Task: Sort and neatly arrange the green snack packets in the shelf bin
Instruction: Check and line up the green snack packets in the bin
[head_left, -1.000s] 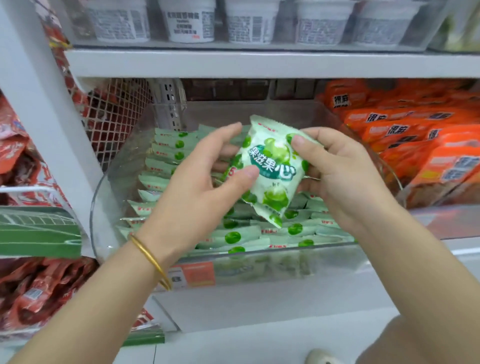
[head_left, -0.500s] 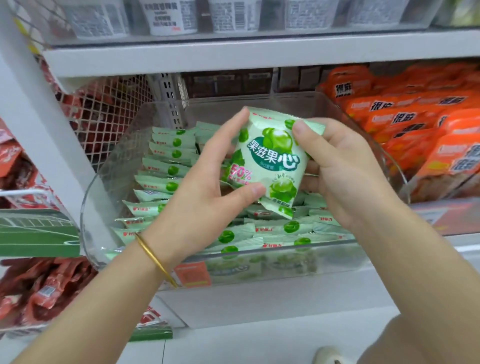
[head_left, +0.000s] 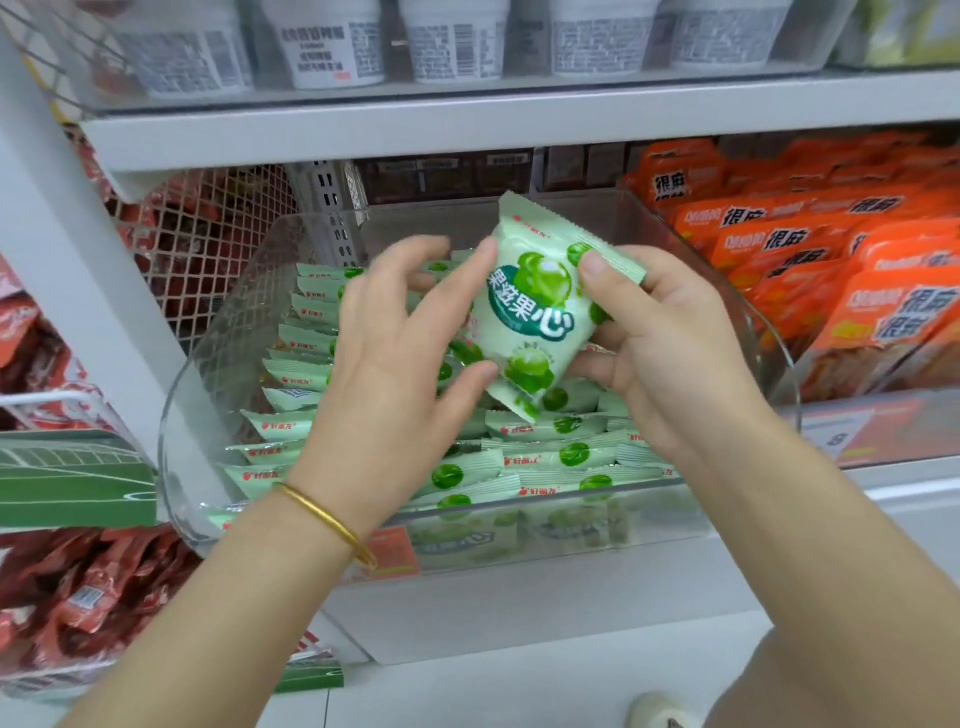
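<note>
A clear plastic bin (head_left: 197, 415) on the middle shelf holds several green snack packets (head_left: 545, 457) lying in overlapping rows, left and front. Above them I hold one green packet (head_left: 535, 306) upright, its printed face toward me. My right hand (head_left: 670, 353) grips its right side, thumb on the front near the top corner. My left hand (head_left: 395, 364) pinches its left edge between forefinger at the top and thumb at the bottom; its other fingers are spread and blurred. A gold bangle sits on my left wrist.
Orange packets (head_left: 831, 270) fill the bin to the right. White cups (head_left: 337, 47) stand on the shelf above. A wire mesh basket (head_left: 208, 249) with red packets is at left, more red packets (head_left: 88, 597) below. A white shelf post (head_left: 78, 260) runs down the left.
The held packet has risen a little and turned more upright. My left fingers have spread and shifted along its left edge. The view has moved closer to the bin.
</note>
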